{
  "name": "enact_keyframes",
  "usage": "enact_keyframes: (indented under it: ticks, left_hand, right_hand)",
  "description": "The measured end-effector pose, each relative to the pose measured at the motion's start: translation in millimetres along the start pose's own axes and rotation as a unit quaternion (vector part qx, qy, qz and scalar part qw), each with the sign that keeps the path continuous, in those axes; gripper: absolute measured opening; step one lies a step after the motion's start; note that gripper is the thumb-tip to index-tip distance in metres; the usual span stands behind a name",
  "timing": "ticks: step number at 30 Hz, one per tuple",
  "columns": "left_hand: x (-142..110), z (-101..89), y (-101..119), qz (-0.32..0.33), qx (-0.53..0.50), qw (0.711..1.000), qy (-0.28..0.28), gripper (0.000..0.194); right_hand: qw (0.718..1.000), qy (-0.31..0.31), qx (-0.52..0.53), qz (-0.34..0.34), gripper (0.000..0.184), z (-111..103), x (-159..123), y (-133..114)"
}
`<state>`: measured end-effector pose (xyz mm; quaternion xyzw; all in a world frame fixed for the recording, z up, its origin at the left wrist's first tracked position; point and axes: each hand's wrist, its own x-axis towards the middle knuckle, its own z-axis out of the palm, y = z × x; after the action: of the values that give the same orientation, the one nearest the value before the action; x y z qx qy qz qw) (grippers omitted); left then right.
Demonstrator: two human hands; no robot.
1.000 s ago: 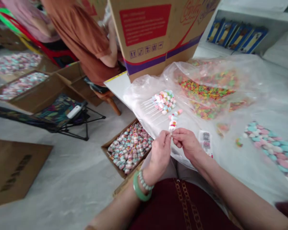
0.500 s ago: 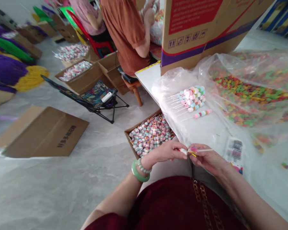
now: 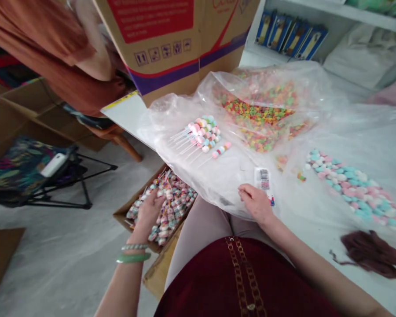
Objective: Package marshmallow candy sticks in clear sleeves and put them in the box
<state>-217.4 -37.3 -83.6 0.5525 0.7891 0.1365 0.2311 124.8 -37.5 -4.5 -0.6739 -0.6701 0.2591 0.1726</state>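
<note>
My left hand (image 3: 150,209) is over a cardboard box (image 3: 121,215) of wrapped marshmallow skewers (image 3: 176,189). Its fingers look loosely spread, with nothing visible between them; their tips are slightly blurred. My right hand (image 3: 258,203), fingers curled in, hovers at the near edge of the plastic-covered table, and nothing shows in it. Just beyond it lies a stack of clear printed wrappers (image 3: 263,180). Farther left on the plastic sheet rest a pile of unwrapped marshmallow skewers (image 3: 204,132) and a single marshmallow skewer (image 3: 221,151) beside it.
A clear bag of colourful gummy rings (image 3: 260,116) and loose marshmallows (image 3: 356,187) spread over the table. Dark brown cloth (image 3: 371,255) lies at right. A large carton (image 3: 171,48) stands at the back, with a co-worker (image 3: 53,53) beyond it. A folding chair (image 3: 23,171) is at left.
My hands have separated: the left moved down-left to the box, while the right stayed by the table edge. The skewer they held between them no longer shows in either. The view turned right.
</note>
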Motion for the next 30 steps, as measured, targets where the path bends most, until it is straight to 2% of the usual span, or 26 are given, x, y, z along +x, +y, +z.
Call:
enact_keyframes:
  ticks: [2, 4, 7, 10, 12, 14, 16, 19, 23, 25, 28, 29, 30]
  left_hand:
    - [11, 8.2, -1, 0.023, 0.012, 0.999, 0.02, 0.051]
    - [14, 18.9, 4, 0.049, 0.003, 0.998, 0.033, 0.048]
    - [9, 38.8, 22, 0.087, -0.022, 0.995, 0.037, 0.033]
    - [-6, 52.6, 51, 0.141, -0.07, 0.986, 0.054, 0.026]
    - [-19, 52.4, 72, 0.179, -0.112, 0.973, 0.094, 0.024]
    - [-33, 44.9, 94, 0.21, -0.134, 0.959, 0.138, 0.024]
    - [-45, 34.4, 115, 0.24, -0.141, 0.945, 0.17, 0.022]
    - [-56, 22.7, 144, 0.284, -0.146, 0.932, 0.169, 0.02]
    - [-69, 21.1, 177, 0.304, -0.188, 0.928, 0.1, 0.019]
    - [-79, 22.4, 191, 0.297, -0.229, 0.927, 0.026, 0.02]
    - [-97, 24.7, 209, 0.239, -0.301, 0.912, -0.143, 0.019]
    - [-101, 26.0, 213, 0.192, -0.344, 0.901, -0.184, 0.02]
    - [-103, 27.4, 216, 0.135, -0.398, 0.878, -0.228, 0.024]
  right_hand:
    - [0.993, 0.104, -0.022, 0.046, 0.026, -12, -1, 28]
    - [0.981, 0.151, -0.076, 0.095, 0.029, -19, -2, 50]
    - [0.97, 0.126, -0.135, 0.158, 0.038, -23, -1, 68]
    - [0.973, 0.096, -0.09, 0.192, 0.048, -25, 6, 76]
    - [0.969, 0.11, -0.024, 0.219, 0.048, -27, 10, 82]
    - [0.963, 0.14, 0.04, 0.225, 0.036, -29, 10, 88]
    - [0.96, 0.172, 0.089, 0.202, 0.027, -30, 8, 94]
    - [0.956, 0.22, 0.131, 0.143, 0.03, -32, 3, 101]
    - [0.942, 0.308, 0.099, 0.084, 0.031, -39, -2, 106]
    - [0.932, 0.326, 0.135, 0.085, 0.03, -45, -7, 102]
    - [0.916, 0.296, 0.245, 0.113, 0.024, -48, -16, 79]
    - [0.91, 0.279, 0.282, 0.118, 0.023, -46, -18, 68]
    - [0.912, 0.234, 0.315, 0.122, 0.023, -43, -20, 55]
